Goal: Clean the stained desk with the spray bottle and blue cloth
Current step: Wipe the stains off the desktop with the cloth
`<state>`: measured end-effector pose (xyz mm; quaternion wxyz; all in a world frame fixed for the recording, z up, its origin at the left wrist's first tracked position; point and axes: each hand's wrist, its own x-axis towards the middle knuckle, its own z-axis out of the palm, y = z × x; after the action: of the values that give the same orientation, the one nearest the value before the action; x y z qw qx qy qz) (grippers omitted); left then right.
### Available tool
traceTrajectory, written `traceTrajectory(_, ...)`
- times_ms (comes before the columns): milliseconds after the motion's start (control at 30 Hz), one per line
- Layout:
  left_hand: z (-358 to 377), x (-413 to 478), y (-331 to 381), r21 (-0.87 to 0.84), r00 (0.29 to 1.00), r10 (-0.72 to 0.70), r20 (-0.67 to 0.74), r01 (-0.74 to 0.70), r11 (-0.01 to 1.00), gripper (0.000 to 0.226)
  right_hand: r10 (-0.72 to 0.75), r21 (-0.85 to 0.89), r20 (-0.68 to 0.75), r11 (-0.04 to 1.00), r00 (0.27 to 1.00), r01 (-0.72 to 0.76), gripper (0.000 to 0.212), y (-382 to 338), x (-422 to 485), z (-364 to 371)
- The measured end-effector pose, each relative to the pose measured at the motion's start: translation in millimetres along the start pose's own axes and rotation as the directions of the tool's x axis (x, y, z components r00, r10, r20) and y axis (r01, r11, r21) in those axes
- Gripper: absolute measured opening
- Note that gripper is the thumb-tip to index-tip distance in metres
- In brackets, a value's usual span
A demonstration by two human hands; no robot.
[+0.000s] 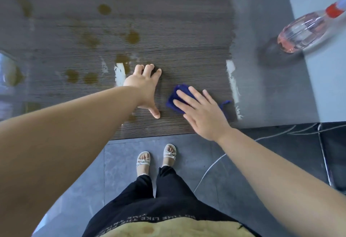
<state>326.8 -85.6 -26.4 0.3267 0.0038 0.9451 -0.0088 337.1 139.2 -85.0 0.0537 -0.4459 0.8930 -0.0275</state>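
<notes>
The right hand (202,111) lies flat with straight fingers and presses the blue cloth (177,94) on the desk (187,40), near its front edge. At 10 o'clock from the cloth, the left hand (144,85) rests spread on the wood and grasps nothing. Brown stains (133,36) lie farther, at 11 o'clock. The spray bottle (303,31) is at 2 o'clock, well apart.

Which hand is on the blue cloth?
The right hand, flat on the blue cloth with straight fingers. The left hand touches only bare desk beside it.

Grey tiled floor (112,163), white cable (210,168)
</notes>
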Motion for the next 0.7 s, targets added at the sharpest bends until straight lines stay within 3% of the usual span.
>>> traceTrajectory(67, -0.9, -0.4, -0.2, -0.005, 1.0, 0.006, 0.007, -0.006, 1.0, 0.144, 0.191, 0.021, -0.021, 0.982, 0.981, -0.19, 0.046, 33.0, -1.9, -3.0)
traceTrajectory(133, -3.6, -1.5, 0.3, -0.01, 1.0, 0.013, 0.011, -0.013, 1.0, 0.139, 0.516, 0.113, -0.031, 0.852, 0.856, -0.51, 0.047, 40.5, 14.7, -5.8)
traceTrajectory(200, -8.9, 0.6, -3.0, -0.074, 1.0, 0.017, -0.001, -0.017, 0.997, 0.121, 0.689, 0.142, -0.024, 0.719, 0.724, -0.68, 0.05, 16.2, 39.3, -5.8)
traceTrajectory(233, -12.4, 1.8, -6.4, -0.141, 1.0, 0.026, -0.016, -0.028, 0.99, 0.106, 0.678, 0.13, -0.009, 0.729, 0.735, -0.672, 0.052, -2.8, 48.8, -4.9)
traceTrajectory(267, -14.9, 2.0, -11.3, -0.21, 0.999, 0.037, -0.04, -0.044, 0.977, 0.088, 0.6, 0.129, -0.008, 0.794, 0.8, -0.595, 0.053, -22.7, 54.3, -4.3)
traceTrajectory(333, -16.0, -1.4, -23.1, -0.292, 0.995, 0.028, -0.095, -0.055, 0.955, 0.061, 0.279, 0.123, -0.003, 0.953, 0.96, -0.276, 0.053, -48.2, 48.2, -1.4)
traceTrajectory(400, -12.0, -11.7, -36.1, -0.35, 0.991, -0.041, -0.129, -0.007, 0.937, 0.052, -0.044, 0.063, 0.037, 0.997, 0.998, 0.042, 0.049, -38.6, 32.4, 1.1)
traceTrajectory(433, -8.6, -19.2, -44.8, -0.376, 0.987, -0.088, -0.133, 0.032, 0.926, 0.05, -0.12, 0.032, 0.053, 0.992, 0.991, 0.119, 0.048, -24.9, 28.7, 0.5)
traceTrajectory(467, -3.4, -25.9, -51.9, -0.395, 0.983, -0.134, -0.125, 0.075, 0.916, 0.051, -0.113, 0.003, 0.043, 0.994, 0.993, 0.113, 0.047, -10.5, 25.9, -0.8)
traceTrajectory(533, 7.6, -40.3, -71.5, -0.409, 0.972, -0.218, -0.083, 0.166, 0.897, 0.058, 0.108, 0.022, -0.003, 0.994, 0.994, -0.108, 0.047, 5.8, 34.7, -5.6)
traceTrajectory(633, 24.5, -56.5, -91.7, -0.418, 0.963, -0.267, -0.029, 0.231, 0.879, 0.072, 0.537, 0.136, -0.005, 0.836, 0.844, -0.531, 0.049, -10.0, 60.7, -7.3)
traceTrajectory(700, 34.4, -65.6, -101.8, -0.396, 0.966, -0.258, -0.017, 0.231, 0.889, 0.082, 0.591, 0.147, 0.009, 0.797, 0.806, -0.586, 0.051, -42.6, 71.3, -5.8)
